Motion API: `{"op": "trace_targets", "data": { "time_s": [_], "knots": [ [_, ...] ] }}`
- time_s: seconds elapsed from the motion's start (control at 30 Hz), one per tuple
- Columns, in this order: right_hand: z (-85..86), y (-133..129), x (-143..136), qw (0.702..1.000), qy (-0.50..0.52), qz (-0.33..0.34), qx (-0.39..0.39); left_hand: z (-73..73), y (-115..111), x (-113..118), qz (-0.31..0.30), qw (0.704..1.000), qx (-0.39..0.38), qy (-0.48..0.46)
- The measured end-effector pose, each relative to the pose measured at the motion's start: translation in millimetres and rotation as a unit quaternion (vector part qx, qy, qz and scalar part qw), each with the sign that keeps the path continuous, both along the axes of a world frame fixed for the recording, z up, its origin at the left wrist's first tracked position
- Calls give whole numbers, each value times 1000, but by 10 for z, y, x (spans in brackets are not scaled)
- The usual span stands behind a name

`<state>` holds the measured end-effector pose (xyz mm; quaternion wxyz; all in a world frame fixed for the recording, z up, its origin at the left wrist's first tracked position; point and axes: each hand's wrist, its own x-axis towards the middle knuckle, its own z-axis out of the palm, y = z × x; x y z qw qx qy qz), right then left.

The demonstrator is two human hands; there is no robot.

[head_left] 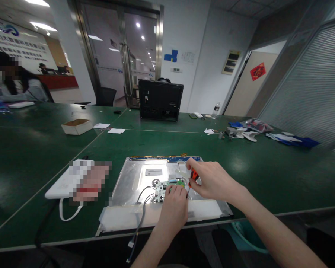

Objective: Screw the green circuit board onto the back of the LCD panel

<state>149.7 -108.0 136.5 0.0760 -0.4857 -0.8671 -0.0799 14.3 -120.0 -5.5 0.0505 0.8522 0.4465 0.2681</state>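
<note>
An orange and black screwdriver is held in my right hand, its thin shaft pointing down to the right end of a green circuit board. Bent over that same board, my left hand presses its closed fingers on the board's front right part and hides some of it. The board lies on the silver metal back of a flat display panel, which rests near the table's front edge. From the board's left side, dark cables run over the panel's edge, ending in white connectors. A blue circuit strip lines the panel's far edge.
Left of the panel lies a white device with a white cable, partly pixelated. Farther back on the green table are a small open box and a black monitor. Bags and gloves lie right. A person sits far left.
</note>
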Motion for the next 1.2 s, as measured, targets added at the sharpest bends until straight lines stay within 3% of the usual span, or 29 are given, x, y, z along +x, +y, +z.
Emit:
{"op": "trace_targets", "data": {
  "time_s": [0.23,0.4,0.63,0.83,1.07,1.2],
  "knots": [
    [-7,-25,-22,999,-27,-36,14,-22,10,9,10,1000,6,8],
    [17,-80,-26,1000,15,1,-6,-41,23,13,8,1000,9,5],
    [-36,-70,-54,998,-23,-58,28,-50,28,21,17,1000,9,10],
    [17,-102,-58,1000,6,-29,-2,-48,30,21,11,1000,10,10],
    [13,-68,-87,997,-27,-69,4,-39,29,11,3,1000,-1,1],
    [39,-91,-85,999,-3,-37,-22,-68,29,9,3,1000,5,5]
  ]
}}
